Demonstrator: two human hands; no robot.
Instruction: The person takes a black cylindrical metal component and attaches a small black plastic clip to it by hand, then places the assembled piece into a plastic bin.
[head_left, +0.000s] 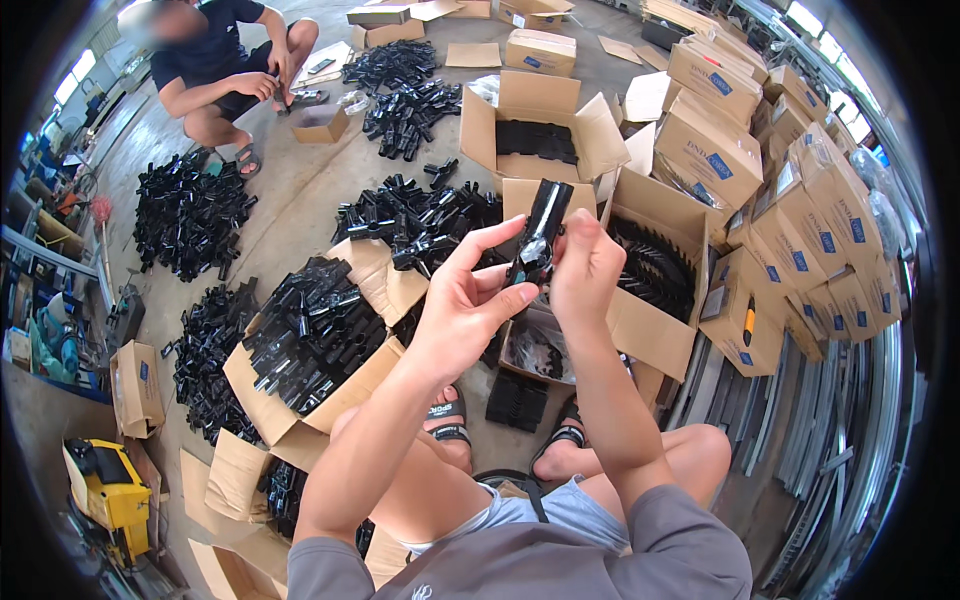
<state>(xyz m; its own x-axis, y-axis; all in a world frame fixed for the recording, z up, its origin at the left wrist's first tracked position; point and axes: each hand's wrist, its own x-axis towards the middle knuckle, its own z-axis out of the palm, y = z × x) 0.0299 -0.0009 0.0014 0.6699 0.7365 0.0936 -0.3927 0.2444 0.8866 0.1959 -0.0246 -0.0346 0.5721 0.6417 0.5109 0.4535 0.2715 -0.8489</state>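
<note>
The person's two hands, left hand (pixel 455 295) and right hand (pixel 588 265), meet at one part (pixel 545 212). Left of that part lie three heaps (pixel 195 215); two more, touching, lie beyond it, leftward. Around it: at least three open boxes (pixel 540 90) of parts. Below: two sandals (pixel 447 410). Right: one knife (pixel 749 322), plus overlapping, uncountable stacked boxes (pixel 710 150). Far left: one co-worker (pixel 205 50), one yellow machine (pixel 128 500).

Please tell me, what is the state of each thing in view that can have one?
Part, held up, tilted
Left hand, gripping the part
Right hand, curled at the part, grip hidden
Left box, open, full
Far box, open, loaded
Right box, open, loaded
Right cartons, stacked, mostly closed
</note>
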